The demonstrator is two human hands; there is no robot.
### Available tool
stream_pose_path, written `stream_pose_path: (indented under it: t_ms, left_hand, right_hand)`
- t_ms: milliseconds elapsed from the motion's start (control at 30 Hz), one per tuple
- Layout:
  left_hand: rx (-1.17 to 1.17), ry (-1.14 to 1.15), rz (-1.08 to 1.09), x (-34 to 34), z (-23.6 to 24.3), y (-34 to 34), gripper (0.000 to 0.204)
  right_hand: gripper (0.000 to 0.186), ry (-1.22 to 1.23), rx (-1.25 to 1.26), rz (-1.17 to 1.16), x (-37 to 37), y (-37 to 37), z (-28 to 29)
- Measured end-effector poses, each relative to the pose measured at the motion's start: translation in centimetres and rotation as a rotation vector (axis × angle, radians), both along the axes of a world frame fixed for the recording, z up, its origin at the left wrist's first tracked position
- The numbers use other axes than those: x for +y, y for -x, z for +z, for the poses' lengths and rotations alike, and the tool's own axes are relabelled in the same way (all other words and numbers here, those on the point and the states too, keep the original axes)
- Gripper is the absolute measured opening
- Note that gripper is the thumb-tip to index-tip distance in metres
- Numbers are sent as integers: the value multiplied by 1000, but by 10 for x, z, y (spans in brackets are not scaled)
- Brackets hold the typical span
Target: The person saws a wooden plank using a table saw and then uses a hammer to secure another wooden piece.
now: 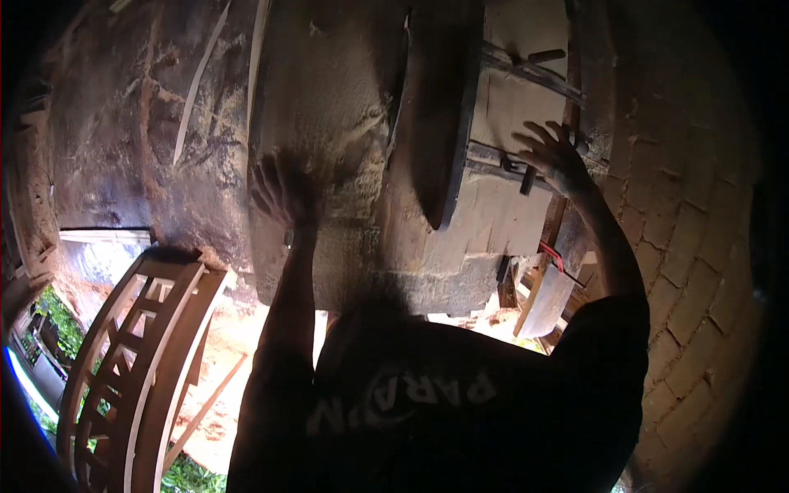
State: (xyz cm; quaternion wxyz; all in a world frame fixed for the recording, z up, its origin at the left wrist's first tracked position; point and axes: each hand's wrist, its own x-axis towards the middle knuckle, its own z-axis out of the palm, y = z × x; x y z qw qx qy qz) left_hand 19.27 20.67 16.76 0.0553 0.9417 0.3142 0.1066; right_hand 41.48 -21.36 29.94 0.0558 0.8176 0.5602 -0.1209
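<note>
Left hand (285,195) empty, fingers spread over dusty desk (337,99); right hand (555,162) splayed at dark clamp (528,181), contact unclear; dark plank (440,115) between hands; slatted frame (156,353) lower-left of left hand.

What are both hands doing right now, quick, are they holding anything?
Left hand: open over the dusty surface, holding nothing that I can see.
Right hand: open beside a dark bar; whether it touches can't be told.

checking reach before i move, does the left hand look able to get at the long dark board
Probably yes: the left hand looks open, and only dusty surface shows between it and the long dark board, with no visible obstacle.
</note>
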Motion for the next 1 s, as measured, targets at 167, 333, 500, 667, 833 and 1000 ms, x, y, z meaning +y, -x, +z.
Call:
stream_pose_path:
  t_ms: [167, 333, 500, 667, 833, 1000]
  left_hand:
    - [41, 95, 10, -12, 13, -10, 48]
    - [14, 30, 4, -9, 8, -5, 48]
    - [6, 66, 16, -2, 10, -3, 54]
    - [-58, 96, -5, -4, 14, -9, 46]
    - [-89, 65, 10, 0, 12, -8, 44]
    - [40, 38, -4, -3, 2, -8, 54]
  right_hand:
    - [37, -597, -204, -1234, -30, -116, -80]
    - [23, -781, 819, -1942, 34, -167, -66]
    - [23, -75, -11, -613, 7, -185, -57]
    - [19, -429, -287, -672, -16, -191, -66]
    - [19, -1995, 1047, -1064, -1, -107, -119]
    - [36, -2333, 1536, -757, 72, -54, -153]
